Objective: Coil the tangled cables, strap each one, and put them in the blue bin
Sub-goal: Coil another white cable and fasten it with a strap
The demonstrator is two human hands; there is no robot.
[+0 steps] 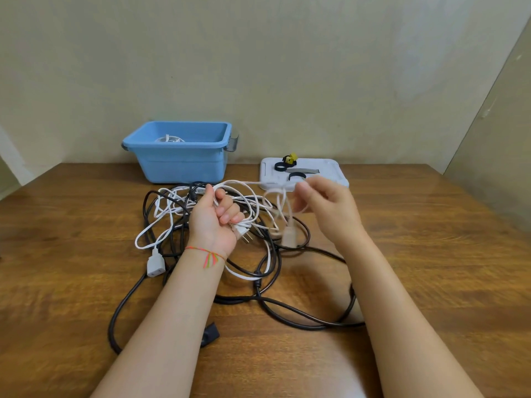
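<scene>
A tangle of cables lies on the wooden table (71,225): a thick black cable (290,307) looping toward me and thin white cables (163,234) over it. My left hand (218,219) grips several loops of a white cable, with its plug (242,234) sticking out below the fist. My right hand (324,205) pinches the same white cable a little to the right, and a blurred beige connector (288,237) hangs below it. The blue bin (181,162) stands at the back left with a white coil (169,139) inside.
A grey lid (330,172) lies right of the bin with black strap rings (280,167), a yellow-black strap (290,159) and a flat grey strap on it. A white socket end (156,264) rests left of my forearm. A black plug (209,334) lies near the front edge.
</scene>
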